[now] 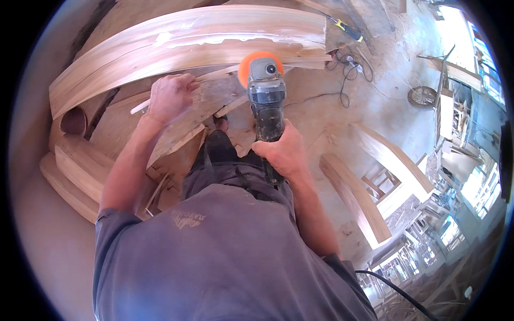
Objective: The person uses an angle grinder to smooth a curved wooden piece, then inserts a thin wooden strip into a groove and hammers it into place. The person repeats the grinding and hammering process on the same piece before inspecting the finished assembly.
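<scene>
My right hand [285, 150] is wrapped round the dark body of an angle grinder [269, 115]. The grinder's grey head carries an orange disc [245, 68], which overlaps the near edge of a long curved wooden board [128, 61] in view; whether they touch I cannot tell. An uneven white streak [214, 39] runs along the board's surface. Just below that board, my left hand [172, 96] is closed on a slim white stick-like thing [140, 107], whose end pokes out beside the wrist. Its fingers are partly hidden.
Curved wooden pieces [80, 171] lie stacked at left, and two more curved beams [353, 198] stand at right. Far right are a screwdriver-like yellow-and-black tool [348, 30], a loose cable [345, 88] and a small wheel [422, 97]. A black cord [396, 289] runs past my right side.
</scene>
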`<state>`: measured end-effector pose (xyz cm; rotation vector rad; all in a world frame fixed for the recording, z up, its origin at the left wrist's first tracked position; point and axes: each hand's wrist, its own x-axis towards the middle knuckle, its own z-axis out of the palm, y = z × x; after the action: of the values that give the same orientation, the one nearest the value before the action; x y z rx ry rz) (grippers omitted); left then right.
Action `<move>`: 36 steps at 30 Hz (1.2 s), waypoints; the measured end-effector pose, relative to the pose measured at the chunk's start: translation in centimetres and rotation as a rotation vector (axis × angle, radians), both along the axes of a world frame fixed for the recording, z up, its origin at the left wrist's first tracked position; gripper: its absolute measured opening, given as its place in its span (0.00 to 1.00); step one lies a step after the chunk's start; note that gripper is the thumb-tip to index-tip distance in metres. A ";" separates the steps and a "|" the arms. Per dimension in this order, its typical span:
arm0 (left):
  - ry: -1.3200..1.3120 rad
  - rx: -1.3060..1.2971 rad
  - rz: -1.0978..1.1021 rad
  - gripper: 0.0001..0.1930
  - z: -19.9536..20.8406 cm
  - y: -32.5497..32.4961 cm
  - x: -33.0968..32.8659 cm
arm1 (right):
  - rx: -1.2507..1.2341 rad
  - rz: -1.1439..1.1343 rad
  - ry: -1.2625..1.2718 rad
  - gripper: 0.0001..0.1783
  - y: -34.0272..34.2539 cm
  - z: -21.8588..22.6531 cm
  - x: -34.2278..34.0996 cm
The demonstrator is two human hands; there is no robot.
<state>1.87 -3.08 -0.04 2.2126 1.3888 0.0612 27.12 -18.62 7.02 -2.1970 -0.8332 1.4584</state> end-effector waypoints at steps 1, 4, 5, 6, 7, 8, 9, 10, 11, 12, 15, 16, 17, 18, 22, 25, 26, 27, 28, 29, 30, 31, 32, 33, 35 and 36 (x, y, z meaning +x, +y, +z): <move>-0.005 -0.002 -0.001 0.06 -0.2 0.0 0.1 | 0.014 -0.003 -0.008 0.24 -0.1 -0.2 0.3; -0.013 0.002 0.003 0.07 -0.3 -0.2 0.0 | 0.022 -0.035 0.007 0.27 -0.3 -1.0 1.3; -0.022 0.011 0.003 0.07 -0.1 -0.2 0.0 | 0.019 -0.053 0.017 0.28 -0.4 -1.2 1.7; -0.031 0.021 0.004 0.08 0.0 -0.2 0.1 | 0.029 -0.068 0.010 0.27 -0.5 -1.2 2.2; -0.020 0.021 -0.001 0.08 0.0 -0.2 0.1 | 0.039 -0.083 0.003 0.26 -0.6 -1.2 2.6; -0.009 0.022 -0.004 0.09 0.0 -0.2 0.0 | 0.050 -0.098 -0.005 0.25 -0.7 -1.2 3.2; 0.002 0.023 -0.007 0.09 0.0 -0.2 0.0 | 0.028 -0.118 0.015 0.24 -0.7 -1.1 3.7; 0.006 0.022 -0.008 0.09 0.1 -0.3 0.0 | 0.006 -0.138 0.035 0.23 -0.6 -0.9 4.1; 0.007 0.021 -0.011 0.09 0.1 -0.3 0.1 | -0.016 -0.159 0.051 0.22 -0.6 -0.6 4.6; 0.009 0.019 -0.013 0.09 0.2 -0.3 0.1 | 0.004 -0.162 0.031 0.19 -0.5 -0.3 5.1; -0.026 0.038 -0.007 0.09 -0.4 -0.5 -0.1 | 0.058 -0.204 0.013 0.13 -0.5 0.4 6.5; -0.025 0.042 -0.006 0.09 -0.4 -0.6 0.0 | 0.070 -0.240 0.035 0.13 -0.5 0.5 7.1; -0.025 0.048 -0.003 0.09 -0.2 -0.6 0.1 | 0.086 -0.274 0.057 0.12 -0.4 0.5 7.9; -0.025 0.054 0.000 0.09 0.0 -0.7 0.2 | 0.058 -0.279 0.054 0.12 -0.5 0.2 8.9; -0.049 0.078 -0.015 0.08 0.2 -0.9 0.2 | 0.075 -0.331 0.106 0.12 -0.1 0.1 10.1; -0.050 0.109 -0.024 0.08 -0.1 -1.0 0.2 | 0.064 -0.306 0.048 0.13 -0.1 0.6 8.3; -0.053 0.111 -0.021 0.08 -0.2 -1.1 0.2 | 0.023 -0.217 0.040 0.15 -0.4 0.9 7.9; -0.056 0.112 -0.018 0.08 -0.2 -1.1 0.2 | 0.034 -0.190 0.034 0.15 -0.7 0.7 7.4; -0.065 0.112 -0.016 0.08 -0.1 -1.0 0.2 | 0.046 -0.162 0.027 0.16 -1.1 0.4 6.9; -0.073 0.108 -0.012 0.08 -0.1 -1.1 0.2 | 0.054 -0.134 0.020 0.16 -1.3 0.2 6.6; -0.080 0.104 -0.009 0.08 -0.1 -1.2 0.2 | 0.083 -0.137 0.034 0.16 -1.2 0.6 6.5; -0.069 0.098 -0.008 0.08 0.0 -1.2 0.1 | 0.079 -0.165 0.046 0.15 -1.3 0.4 6.8; -0.057 0.093 -0.004 0.08 0.1 -1.3 0.1 | 0.075 -0.190 0.058 0.15 -1.1 0.0 7.5; -0.047 0.088 -0.002 0.08 0.1 -1.3 0.1 | 0.072 -0.217 0.069 0.15 -1.0 -0.4 8.2; -0.060 0.087 0.005 0.08 0.1 -1.4 0.2 | 0.078 -0.284 0.103 0.14 -0.6 -0.9 10.6; -0.068 0.087 0.010 0.08 0.0 -1.4 0.2 | 0.081 -0.316 0.120 0.14 -0.4 -0.9 11.1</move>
<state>2.06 -4.46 -0.06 2.2526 1.3840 0.2014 38.23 -18.98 6.08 -2.0467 -0.4708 1.3581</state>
